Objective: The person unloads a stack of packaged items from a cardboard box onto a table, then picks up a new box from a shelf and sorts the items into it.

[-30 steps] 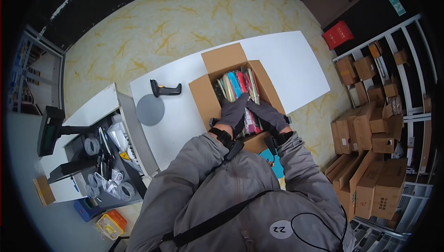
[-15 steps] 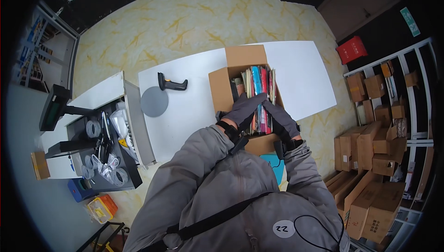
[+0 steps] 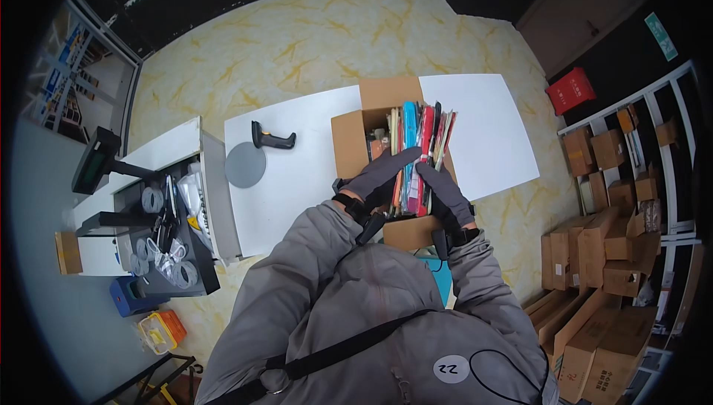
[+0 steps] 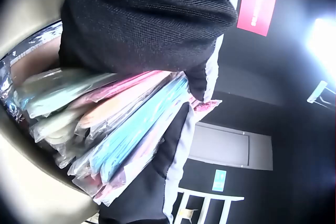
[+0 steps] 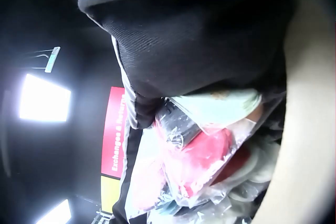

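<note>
An open cardboard box stands on the white table with a row of flat, clear-bagged packets on edge in it, blue, red, pale and dark. My gloved left hand grips the row from its left side, fingers reaching across the top. From the right side my gloved right hand holds the same row, its fingertips close to the left ones. In the left wrist view the bagged packets fan out beneath the gloves. The right wrist view shows a red bagged packet under the right glove. Lower fingers are hidden.
Left on the table are a barcode scanner and a grey round disc. A cabinet with an open drawer of cables stands farther left. Shelves with cardboard boxes line the right side. Brownish items lie in the box's left part.
The packet row has come up and shifted right against the box, uncovering brownish items at its left. Both hands have moved with it, and the right hand's fingers now stand more apart from the left's.
</note>
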`<action>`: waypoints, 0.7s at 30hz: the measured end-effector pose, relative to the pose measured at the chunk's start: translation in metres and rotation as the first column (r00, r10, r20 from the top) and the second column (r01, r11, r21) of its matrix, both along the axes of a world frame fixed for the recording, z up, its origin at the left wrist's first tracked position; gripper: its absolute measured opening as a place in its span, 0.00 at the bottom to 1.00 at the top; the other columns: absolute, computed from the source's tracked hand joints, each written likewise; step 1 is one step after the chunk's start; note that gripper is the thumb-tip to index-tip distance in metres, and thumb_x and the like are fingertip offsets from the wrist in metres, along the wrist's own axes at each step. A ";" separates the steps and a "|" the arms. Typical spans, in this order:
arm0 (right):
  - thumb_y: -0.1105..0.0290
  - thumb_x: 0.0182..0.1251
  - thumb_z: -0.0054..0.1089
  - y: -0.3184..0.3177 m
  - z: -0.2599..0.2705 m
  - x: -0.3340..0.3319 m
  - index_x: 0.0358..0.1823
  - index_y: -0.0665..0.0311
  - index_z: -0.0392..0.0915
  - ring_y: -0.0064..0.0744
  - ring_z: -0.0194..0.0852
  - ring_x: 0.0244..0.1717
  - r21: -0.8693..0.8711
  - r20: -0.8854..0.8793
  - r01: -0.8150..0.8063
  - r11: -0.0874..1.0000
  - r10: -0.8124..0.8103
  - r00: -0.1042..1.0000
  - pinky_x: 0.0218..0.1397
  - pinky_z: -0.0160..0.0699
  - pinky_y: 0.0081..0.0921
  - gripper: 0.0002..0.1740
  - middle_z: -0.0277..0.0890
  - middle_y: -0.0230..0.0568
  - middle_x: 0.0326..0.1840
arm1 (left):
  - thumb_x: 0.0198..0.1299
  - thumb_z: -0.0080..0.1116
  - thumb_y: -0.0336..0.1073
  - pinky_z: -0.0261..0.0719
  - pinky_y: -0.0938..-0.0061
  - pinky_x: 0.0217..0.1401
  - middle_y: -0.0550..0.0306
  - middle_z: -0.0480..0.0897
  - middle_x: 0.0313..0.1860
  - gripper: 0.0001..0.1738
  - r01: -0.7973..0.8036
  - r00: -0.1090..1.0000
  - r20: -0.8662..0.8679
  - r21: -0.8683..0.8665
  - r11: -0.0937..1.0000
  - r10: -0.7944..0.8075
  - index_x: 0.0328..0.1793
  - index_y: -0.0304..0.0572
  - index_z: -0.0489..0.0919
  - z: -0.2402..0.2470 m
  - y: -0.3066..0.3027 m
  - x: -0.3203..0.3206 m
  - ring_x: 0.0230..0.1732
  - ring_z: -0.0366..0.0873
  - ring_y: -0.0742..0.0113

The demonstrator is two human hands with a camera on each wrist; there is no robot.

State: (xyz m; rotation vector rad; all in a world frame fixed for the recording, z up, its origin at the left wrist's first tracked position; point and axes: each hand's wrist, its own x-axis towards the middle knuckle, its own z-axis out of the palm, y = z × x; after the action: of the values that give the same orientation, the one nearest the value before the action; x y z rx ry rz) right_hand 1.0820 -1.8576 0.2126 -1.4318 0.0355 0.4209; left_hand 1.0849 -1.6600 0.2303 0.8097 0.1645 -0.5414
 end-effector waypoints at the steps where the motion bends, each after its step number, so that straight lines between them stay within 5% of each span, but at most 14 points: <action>1: 0.51 0.79 0.73 -0.001 0.004 0.000 0.81 0.67 0.74 0.25 0.83 0.59 0.005 0.004 -0.010 1.000 0.010 1.000 0.63 0.84 0.27 0.39 0.85 0.39 0.63 | 0.76 0.73 0.47 0.88 0.69 0.64 0.54 0.89 0.63 0.32 -0.010 1.000 0.004 0.005 1.000 0.010 0.79 0.40 0.79 -0.002 -0.001 0.001 0.59 0.88 0.66; 4: 0.54 0.78 0.74 -0.005 0.018 -0.001 0.79 0.67 0.74 0.25 0.84 0.55 -0.203 -0.032 -0.031 0.979 0.025 0.999 0.61 0.85 0.28 0.36 0.85 0.37 0.60 | 0.77 0.72 0.45 0.87 0.68 0.66 0.54 0.89 0.64 0.30 -0.060 0.997 0.054 0.018 0.998 0.059 0.79 0.40 0.79 -0.009 -0.007 0.001 0.59 0.88 0.66; 8: 0.60 0.78 0.72 0.000 0.056 -0.015 0.71 0.63 0.81 0.19 0.82 0.48 -0.213 0.048 0.034 0.977 -0.024 0.999 0.54 0.84 0.25 0.26 0.85 0.28 0.51 | 0.77 0.73 0.46 0.90 0.66 0.62 0.53 0.89 0.64 0.32 -0.104 0.989 0.102 -0.008 0.995 0.104 0.80 0.40 0.77 0.027 -0.008 -0.017 0.58 0.90 0.65; 12: 0.61 0.77 0.74 -0.003 0.067 -0.019 0.77 0.65 0.76 0.24 0.85 0.52 -0.080 0.066 0.008 0.997 -0.003 0.998 0.58 0.86 0.28 0.33 0.86 0.36 0.60 | 0.74 0.75 0.44 0.86 0.68 0.66 0.52 0.87 0.66 0.33 -0.150 0.969 0.192 -0.057 0.987 0.158 0.79 0.37 0.78 0.050 -0.010 -0.026 0.62 0.86 0.66; 16: 0.64 0.76 0.74 0.015 0.104 -0.036 0.77 0.65 0.76 0.23 0.85 0.51 -0.073 0.112 0.045 0.996 -0.037 0.993 0.56 0.87 0.27 0.32 0.86 0.35 0.59 | 0.72 0.77 0.44 0.86 0.68 0.67 0.51 0.87 0.66 0.38 -0.162 0.965 0.210 0.007 0.987 0.157 0.82 0.37 0.74 0.080 0.006 -0.039 0.63 0.86 0.66; 21: 0.69 0.75 0.71 0.066 0.140 -0.056 0.75 0.64 0.76 0.23 0.85 0.49 -0.042 0.158 0.025 0.999 -0.018 0.987 0.56 0.86 0.26 0.29 0.86 0.32 0.54 | 0.78 0.70 0.41 0.85 0.67 0.71 0.50 0.87 0.68 0.33 -0.262 0.928 0.298 0.088 0.961 0.226 0.83 0.37 0.74 0.113 0.051 -0.071 0.65 0.86 0.66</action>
State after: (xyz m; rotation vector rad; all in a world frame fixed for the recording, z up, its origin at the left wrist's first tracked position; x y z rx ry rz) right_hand 1.0260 -1.7919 0.3527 -1.5034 -0.0683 0.2895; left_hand 1.0136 -1.6087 0.3433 0.9660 0.0322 -0.1747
